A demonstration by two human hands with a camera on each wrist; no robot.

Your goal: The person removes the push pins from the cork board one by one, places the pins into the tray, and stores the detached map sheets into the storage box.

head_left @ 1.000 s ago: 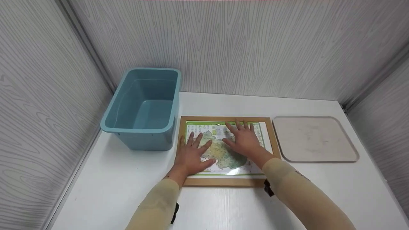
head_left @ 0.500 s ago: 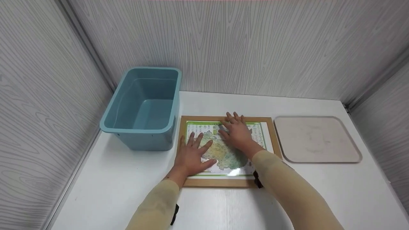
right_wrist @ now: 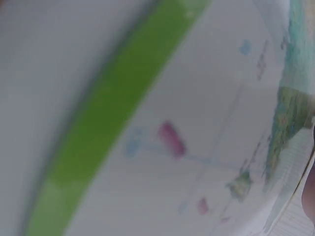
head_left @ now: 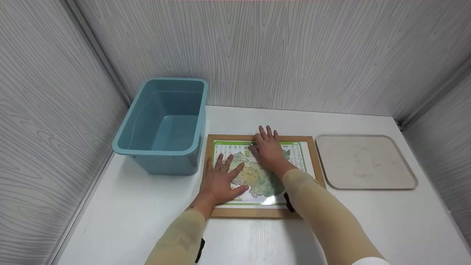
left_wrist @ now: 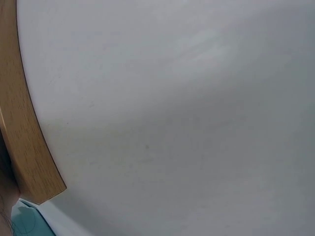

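Hands lie flat on the map (head_left: 257, 173), which sits in its wooden frame (head_left: 262, 212) at the centre of the head view, on the white table (head_left: 128, 221). Your left hand (head_left: 220, 180) presses the lower left part of the sheet with fingers straight and spread, gripping nothing; placed like that, it seems to pin the sheet so it cannot slide. Your right hand (head_left: 268, 149) lies higher, near the upper middle of the map, its straight fingers touching the frame's top edge; it too is open, palm down, as if smoothing the sheet or feeling for its border.

In the left wrist view you see only bare table and a corner of the frame (left_wrist: 29, 162) at the left edge. The right wrist view is very close and blurred: the map's green border (right_wrist: 113, 123) and some print, nothing more.

At the left of the head view, a blue bin (head_left: 163, 125) stands just beside the frame. At the right, a beige tray (head_left: 364, 162) lies flat, close to the frame's right edge but apart from it.
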